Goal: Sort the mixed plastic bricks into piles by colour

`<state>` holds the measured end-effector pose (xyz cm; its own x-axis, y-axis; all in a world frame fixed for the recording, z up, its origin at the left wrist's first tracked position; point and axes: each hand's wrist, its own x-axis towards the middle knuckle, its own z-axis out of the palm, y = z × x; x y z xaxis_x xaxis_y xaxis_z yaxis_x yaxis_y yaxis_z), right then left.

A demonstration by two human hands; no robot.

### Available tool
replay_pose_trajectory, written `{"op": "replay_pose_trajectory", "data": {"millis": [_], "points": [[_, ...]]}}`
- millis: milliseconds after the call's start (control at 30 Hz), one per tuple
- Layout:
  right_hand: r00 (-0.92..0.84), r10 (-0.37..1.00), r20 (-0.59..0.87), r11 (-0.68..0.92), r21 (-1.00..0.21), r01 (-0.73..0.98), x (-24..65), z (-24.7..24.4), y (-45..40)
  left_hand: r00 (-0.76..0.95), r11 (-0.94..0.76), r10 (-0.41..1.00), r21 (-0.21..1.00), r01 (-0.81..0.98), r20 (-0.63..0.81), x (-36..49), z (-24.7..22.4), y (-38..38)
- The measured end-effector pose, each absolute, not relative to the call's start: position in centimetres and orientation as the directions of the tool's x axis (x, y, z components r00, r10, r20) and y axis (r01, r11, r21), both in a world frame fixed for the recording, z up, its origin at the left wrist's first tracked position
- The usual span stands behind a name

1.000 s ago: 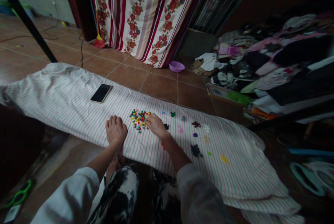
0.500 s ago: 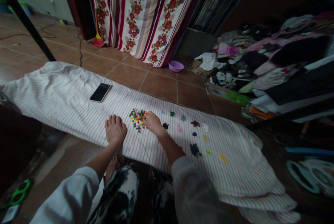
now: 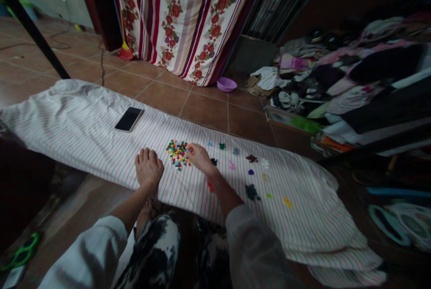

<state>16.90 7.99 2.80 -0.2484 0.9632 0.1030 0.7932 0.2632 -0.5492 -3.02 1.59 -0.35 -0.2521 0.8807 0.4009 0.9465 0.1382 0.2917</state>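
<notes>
A mixed heap of tiny bead-like pieces (image 3: 178,153) in red, yellow, green, blue and white lies on the striped cloth (image 3: 188,190). At its right edge, my right hand (image 3: 201,158) has thumb and fingertips pinched together; anything between them is too small to make out. My left hand (image 3: 148,166) rests flat on the cloth, left of the heap, fingers stretched out and holding nothing. Right of my right hand are small single-colour groups, among them dark green pieces (image 3: 222,146), brown pieces (image 3: 252,159), black pieces (image 3: 251,192) and yellow pieces (image 3: 288,202). Red pieces (image 3: 210,186) show beside my right forearm.
A phone (image 3: 129,119) lies on the cloth, beyond my left hand. Past the cloth's far edge, a purple basin (image 3: 226,85) stands on the tiled floor before a flowered curtain (image 3: 188,24). Heaped clothes (image 3: 330,73) fill the right side.
My right hand has drawn back slightly to the right from the heap, still pinched. More red pieces show beside its forearm. The left hand stays in place.
</notes>
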Motion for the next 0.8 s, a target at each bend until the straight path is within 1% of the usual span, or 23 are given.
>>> {"op": "replay_pose_trajectory", "data": {"millis": [133, 233, 400, 567, 667, 800], "points": [[-0.16, 0.978, 0.135, 0.209, -0.588, 0.782, 18.1, 2.5, 8.4, -0.251, 0.132, 0.88, 0.299, 0.945, 0.403, -3.0, -0.3, 1.5], [-0.086, 0.986, 0.143, 0.153, -0.574, 0.804, 19.5, 2.3, 8.7, -0.253, 0.133, 0.883, 0.305, 0.943, 0.396, -3.1, -0.3, 1.5], [0.03, 0.985, 0.169, 0.055, -0.476, 0.878, 22.4, 2.3, 9.2, -0.248, 0.137, 0.888, 0.291, 0.947, 0.388, -3.1, -0.3, 1.5], [0.141, 0.98, 0.14, -0.083, -0.354, 0.932, 24.2, 3.0, 10.0, -0.25, 0.139, 0.888, 0.293, 0.946, 0.386, -3.1, -0.1, 1.5], [0.177, 0.979, 0.106, -0.136, -0.312, 0.94, 24.7, 3.4, 10.7, -0.255, 0.137, 0.889, 0.31, 0.941, 0.381, -3.0, 0.0, 1.4], [0.195, 0.978, 0.074, -0.167, -0.283, 0.944, 24.9, 3.5, 11.4, -0.259, 0.135, 0.885, 0.319, 0.938, 0.386, -3.0, 0.1, 1.4]]}}
